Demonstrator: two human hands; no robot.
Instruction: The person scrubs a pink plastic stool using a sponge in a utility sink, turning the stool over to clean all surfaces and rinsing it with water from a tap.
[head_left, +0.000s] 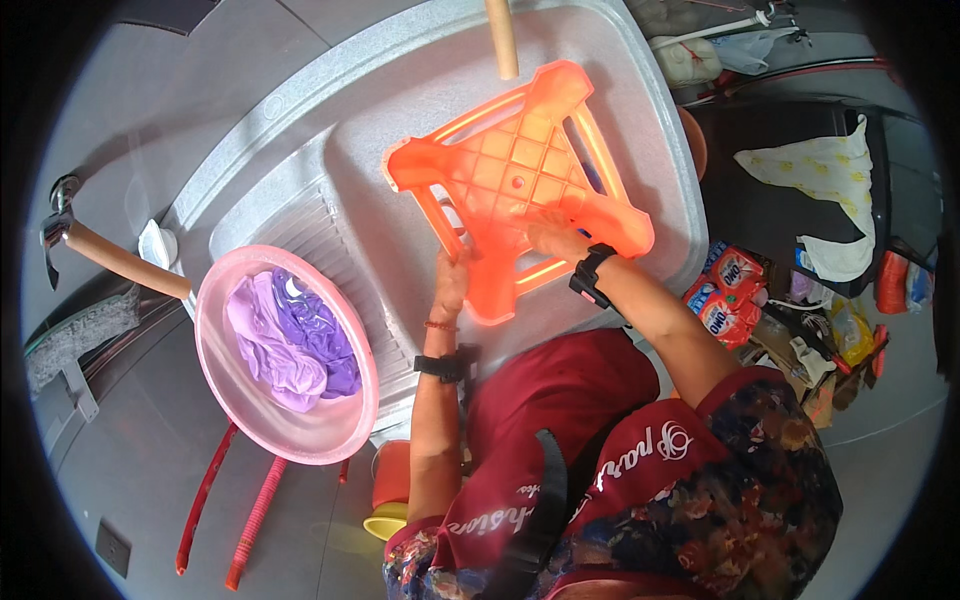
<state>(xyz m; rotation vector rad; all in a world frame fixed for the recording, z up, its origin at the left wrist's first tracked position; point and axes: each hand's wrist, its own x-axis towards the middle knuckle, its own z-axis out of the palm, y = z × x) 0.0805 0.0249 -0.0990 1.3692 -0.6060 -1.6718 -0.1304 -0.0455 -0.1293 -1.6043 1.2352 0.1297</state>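
Note:
An orange plastic stool (501, 154) lies upside down or tilted in the large grey speckled sink (637, 142), its ribbed underside and hollow legs showing. My left hand (451, 281) grips the stool's left lower edge, beside one leg; some of its fingers are hidden behind the plastic. Inside the stool, my right hand (556, 234) touches the ribbed underside with its fingers spread. To the left, a pink plastic basin (208, 330) with light and dark purple cloths (277, 341) in it stands over the sink's ridged washboard (304, 232).
Tan hoses hang from a metal tap (56, 225) at the left and from the top edge (502, 37). At the right are red detergent packs (724, 300) and a patterned white cloth (817, 169) on a black surface. An orange bucket (391, 471) is below the basin.

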